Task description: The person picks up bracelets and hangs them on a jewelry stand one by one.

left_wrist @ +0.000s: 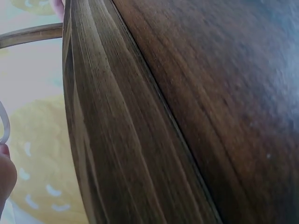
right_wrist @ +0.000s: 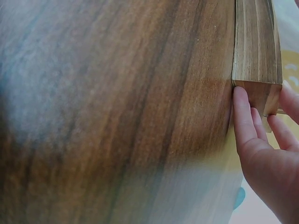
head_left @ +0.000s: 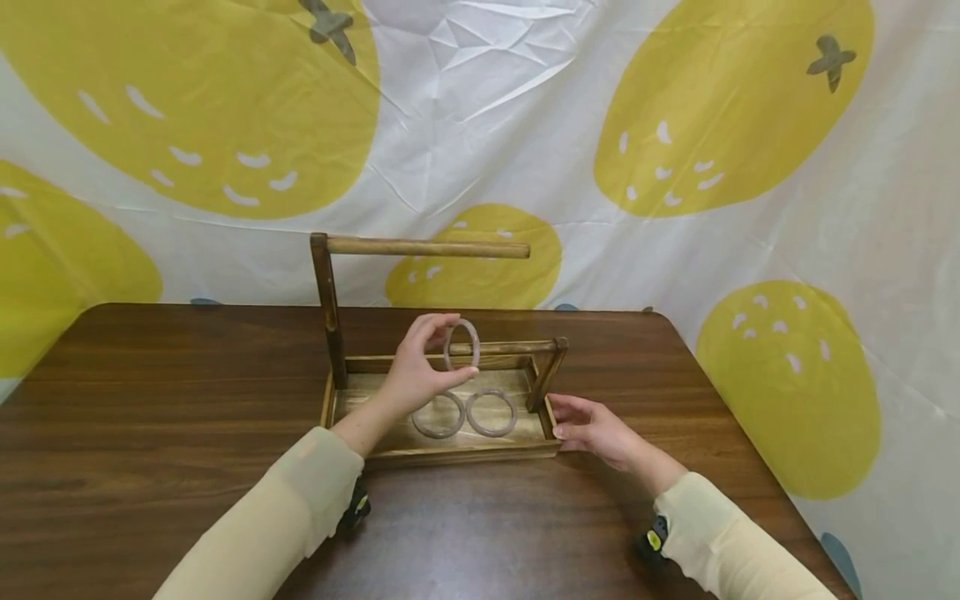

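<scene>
A wooden stand with a tray base (head_left: 465, 454) sits on the table, with a tall bar (head_left: 427, 247) at the left and a lower bar (head_left: 510, 347) at the right. My left hand (head_left: 420, 367) pinches a pale translucent bangle (head_left: 476, 342) upright between thumb and fingers, above the tray. In the head view the bangle overlaps the left end of the lower bar. Two more bangles (head_left: 491, 435) lie side by side inside the tray. My right hand (head_left: 600, 433) touches the tray's right end, its fingers (right_wrist: 243, 116) extended against the outer wall and the thumb by the rim.
The brown wood-grain table (head_left: 165, 417) reaches back to a white hanging cloth (head_left: 480, 150) printed with large yellow fruit. Dark wrist devices (head_left: 654, 533) sit below the cream sleeves (head_left: 277, 500).
</scene>
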Available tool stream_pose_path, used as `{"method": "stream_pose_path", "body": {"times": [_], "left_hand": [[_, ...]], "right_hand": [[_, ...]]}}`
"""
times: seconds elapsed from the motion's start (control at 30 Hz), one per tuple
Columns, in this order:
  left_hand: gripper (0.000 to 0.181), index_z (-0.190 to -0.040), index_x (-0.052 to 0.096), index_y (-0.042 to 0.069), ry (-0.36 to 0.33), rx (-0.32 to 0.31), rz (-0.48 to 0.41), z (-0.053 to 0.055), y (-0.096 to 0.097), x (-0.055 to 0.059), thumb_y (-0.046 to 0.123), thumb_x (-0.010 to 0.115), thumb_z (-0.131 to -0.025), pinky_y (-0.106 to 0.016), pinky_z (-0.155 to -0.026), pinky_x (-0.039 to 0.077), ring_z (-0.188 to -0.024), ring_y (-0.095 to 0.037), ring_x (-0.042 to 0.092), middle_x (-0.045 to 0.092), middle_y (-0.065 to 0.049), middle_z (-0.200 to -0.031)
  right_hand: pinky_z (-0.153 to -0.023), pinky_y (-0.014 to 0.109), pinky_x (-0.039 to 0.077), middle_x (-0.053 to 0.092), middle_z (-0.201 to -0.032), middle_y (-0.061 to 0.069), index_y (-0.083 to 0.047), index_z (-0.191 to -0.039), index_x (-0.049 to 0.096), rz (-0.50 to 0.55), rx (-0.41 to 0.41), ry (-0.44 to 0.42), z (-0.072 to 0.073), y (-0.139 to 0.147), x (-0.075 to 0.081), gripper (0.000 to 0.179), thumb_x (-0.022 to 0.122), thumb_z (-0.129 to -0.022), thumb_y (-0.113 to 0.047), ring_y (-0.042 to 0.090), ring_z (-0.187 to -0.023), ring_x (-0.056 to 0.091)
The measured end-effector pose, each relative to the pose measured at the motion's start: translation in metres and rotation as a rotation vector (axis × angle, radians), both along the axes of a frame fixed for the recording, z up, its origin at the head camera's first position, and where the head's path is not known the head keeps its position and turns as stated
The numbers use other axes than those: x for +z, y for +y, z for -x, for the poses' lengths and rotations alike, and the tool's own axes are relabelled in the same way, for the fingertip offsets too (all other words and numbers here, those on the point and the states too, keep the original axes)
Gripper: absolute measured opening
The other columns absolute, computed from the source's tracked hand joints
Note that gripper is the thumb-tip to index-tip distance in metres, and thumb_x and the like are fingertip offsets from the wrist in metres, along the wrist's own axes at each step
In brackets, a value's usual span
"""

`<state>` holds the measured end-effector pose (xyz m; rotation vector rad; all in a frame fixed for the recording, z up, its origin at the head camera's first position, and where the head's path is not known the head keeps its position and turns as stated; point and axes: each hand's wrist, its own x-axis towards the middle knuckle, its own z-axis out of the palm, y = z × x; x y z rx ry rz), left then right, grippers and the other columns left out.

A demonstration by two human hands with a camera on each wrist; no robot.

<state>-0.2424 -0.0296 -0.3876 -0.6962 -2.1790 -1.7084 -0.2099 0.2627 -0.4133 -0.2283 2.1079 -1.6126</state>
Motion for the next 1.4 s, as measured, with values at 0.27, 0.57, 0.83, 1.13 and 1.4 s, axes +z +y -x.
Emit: {"method": "stream_pose_path", "body": {"times": [0.27, 0.57, 0.83, 1.13, 1.4], "left_hand": [[0.066, -0.128, 0.051, 0.001, -0.038, -0.008, -0.038, 0.000, 0.003, -0.002, 0.003, 0.081, -0.069, -0.047, -0.100, 0.043, -0.112, -0.035, 0.047, 0.047, -0.017, -0.126], [0.066, -0.129, 0.048, -0.006, -0.084, -0.020, -0.075, -0.008, 0.010, 0.008, -0.003, 0.077, -0.070, -0.048, -0.104, 0.039, -0.114, -0.038, 0.045, 0.043, -0.024, -0.127], [0.062, -0.128, 0.046, -0.010, -0.108, -0.028, -0.102, -0.022, 0.016, 0.027, -0.004, 0.075, -0.073, -0.047, -0.105, 0.038, -0.113, -0.039, 0.045, 0.044, -0.026, -0.127], [0.063, -0.129, 0.045, -0.011, -0.120, -0.024, -0.173, -0.021, 0.021, 0.025, -0.006, 0.074, -0.073, -0.048, -0.105, 0.037, -0.114, -0.038, 0.044, 0.044, -0.026, -0.129], [0.063, -0.129, 0.045, -0.010, -0.125, -0.041, -0.185, -0.019, 0.026, 0.022, -0.006, 0.074, -0.073, -0.043, -0.103, 0.037, -0.112, -0.034, 0.044, 0.043, -0.027, -0.128]], "right_hand": [[-0.081, 0.030, 0.054, 0.040, -0.128, 0.034, 0.011, -0.143, 0.022, 0.005, -0.003, 0.003, 0.001, 0.001, -0.003, 0.063, 0.055, -0.091, -0.001, 0.011, -0.094, 0.059], [-0.082, 0.031, 0.054, 0.040, -0.129, 0.035, 0.010, -0.143, 0.022, -0.005, 0.006, 0.007, 0.001, 0.002, -0.004, 0.062, 0.055, -0.092, -0.002, 0.011, -0.095, 0.059], [-0.082, 0.032, 0.054, 0.040, -0.128, 0.035, 0.011, -0.143, 0.022, 0.000, 0.006, 0.010, 0.001, 0.001, -0.003, 0.062, 0.054, -0.091, -0.001, 0.011, -0.095, 0.059], [-0.082, 0.031, 0.054, 0.040, -0.128, 0.036, 0.012, -0.142, 0.022, 0.020, 0.006, 0.008, 0.001, 0.001, -0.003, 0.063, 0.055, -0.091, -0.001, 0.012, -0.095, 0.059], [-0.082, 0.031, 0.054, 0.039, -0.129, 0.037, 0.012, -0.142, 0.022, 0.022, 0.004, 0.004, 0.001, 0.002, -0.004, 0.063, 0.056, -0.090, -0.001, 0.012, -0.095, 0.059]]}}
